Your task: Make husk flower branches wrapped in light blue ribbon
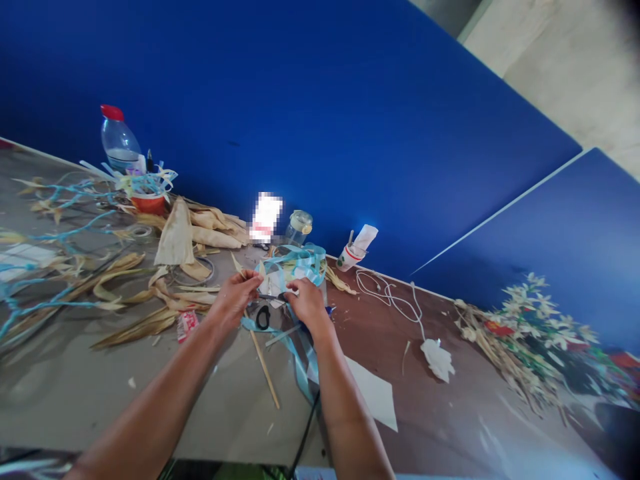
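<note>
My left hand (241, 293) is closed in a pinch on a pale strip of dried corn husk (263, 269), which sticks up past the fingertips. Facing it, my right hand (308, 303) is closed on a pair of black-handled scissors (263, 318); a dark blade spans the gap between both hands, and one handle loop shows below. My fingers hide part of the scissors. Just behind the hands lies a heap of light blue ribbon (315, 260), with a length trailing towards the table's front edge. A thin wooden stick (265, 370) lies below my left hand.
Corn husks (215, 237) and blue-wrapped stems (65, 233) spread over the left side. A bottle (120, 143), glass jar (300, 227) and paper cup (350, 257) stand along the blue partition (320, 120). Rightward lie a white cord (390, 293), paper (373, 393) and husk flowers (535, 307).
</note>
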`<state>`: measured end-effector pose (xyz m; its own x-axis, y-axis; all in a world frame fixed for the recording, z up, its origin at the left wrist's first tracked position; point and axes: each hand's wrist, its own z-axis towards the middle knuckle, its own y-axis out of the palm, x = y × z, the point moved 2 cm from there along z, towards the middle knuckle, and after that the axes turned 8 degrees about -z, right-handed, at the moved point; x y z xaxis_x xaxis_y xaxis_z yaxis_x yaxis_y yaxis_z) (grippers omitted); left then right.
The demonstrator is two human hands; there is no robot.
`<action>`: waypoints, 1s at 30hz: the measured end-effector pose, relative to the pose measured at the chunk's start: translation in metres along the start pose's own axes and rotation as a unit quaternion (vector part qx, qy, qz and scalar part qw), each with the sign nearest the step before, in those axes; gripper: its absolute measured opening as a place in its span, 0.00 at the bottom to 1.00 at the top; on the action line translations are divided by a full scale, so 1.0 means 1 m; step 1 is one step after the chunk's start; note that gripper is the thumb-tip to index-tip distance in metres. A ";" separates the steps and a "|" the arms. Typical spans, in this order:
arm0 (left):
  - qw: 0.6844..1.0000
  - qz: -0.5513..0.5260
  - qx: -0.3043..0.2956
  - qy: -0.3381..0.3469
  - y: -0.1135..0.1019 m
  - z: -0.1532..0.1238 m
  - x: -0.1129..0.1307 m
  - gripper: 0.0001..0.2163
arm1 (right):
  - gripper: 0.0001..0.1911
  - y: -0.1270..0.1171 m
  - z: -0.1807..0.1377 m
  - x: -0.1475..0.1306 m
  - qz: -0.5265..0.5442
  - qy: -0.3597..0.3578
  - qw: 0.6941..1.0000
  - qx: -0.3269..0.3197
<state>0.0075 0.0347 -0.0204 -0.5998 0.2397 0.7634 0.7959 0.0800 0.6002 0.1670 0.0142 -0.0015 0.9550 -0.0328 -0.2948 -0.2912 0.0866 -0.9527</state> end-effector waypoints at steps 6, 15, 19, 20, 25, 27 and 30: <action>0.999 -0.040 0.021 -0.006 -0.002 0.001 0.004 0.12 | 0.19 0.018 -0.006 -0.006 -0.178 -0.056 0.981 -0.059; 0.997 -0.073 -0.005 -0.002 -0.008 0.004 0.005 0.12 | 0.28 0.019 -0.016 -0.016 -0.193 -0.063 0.976 -0.078; 0.997 -0.071 0.005 -0.011 -0.007 0.002 0.006 0.12 | 0.27 0.017 -0.019 -0.015 -0.194 -0.060 0.975 -0.084; 0.998 -0.067 0.007 -0.015 -0.008 0.003 0.005 0.12 | 0.26 0.017 -0.019 -0.015 -0.200 -0.059 0.974 -0.086; 0.997 -0.061 0.020 -0.036 -0.012 0.007 -0.002 0.12 | 0.15 0.016 -0.020 -0.018 -0.227 -0.056 0.969 -0.078; 0.997 -0.062 0.025 -0.035 -0.014 0.009 -0.004 0.11 | 0.15 0.016 -0.021 -0.018 -0.230 -0.054 0.969 -0.076; 0.998 -0.060 0.022 -0.027 -0.015 0.011 -0.003 0.10 | 0.18 0.016 -0.020 -0.018 -0.229 -0.052 0.968 -0.089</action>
<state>-0.0018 0.0431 -0.0339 -0.6865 0.2781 0.6719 0.7222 0.1529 0.6746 0.1443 -0.0035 -0.0133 0.9840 0.0744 0.1617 0.1680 -0.0870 -0.9819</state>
